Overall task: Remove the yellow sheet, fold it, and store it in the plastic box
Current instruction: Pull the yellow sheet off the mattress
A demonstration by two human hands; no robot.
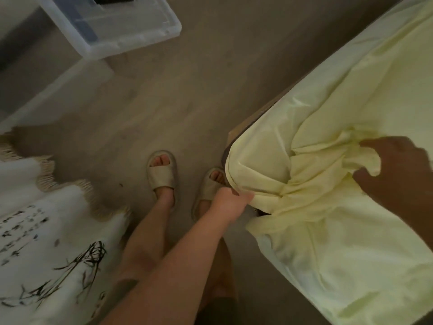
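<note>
Head camera, looking down: the yellow sheet (339, 160) covers the corner of a mattress on the right side of the view, bunched and wrinkled where both hands meet it. The left hand (230, 199) reaches in from below and is closed on the sheet at the lower edge of the corner, pinching the fabric just above the floor (187, 90). The right hand (398, 170) sits on top of the corner, fingers curled into a gathered fold of the sheet. Between the two hands the cloth is pulled into creases. Well apart, at the upper left, the clear plastic box (112, 26) stands on the floor. Two feet in pale slippers (161, 172) stand beside the corner.
</note>
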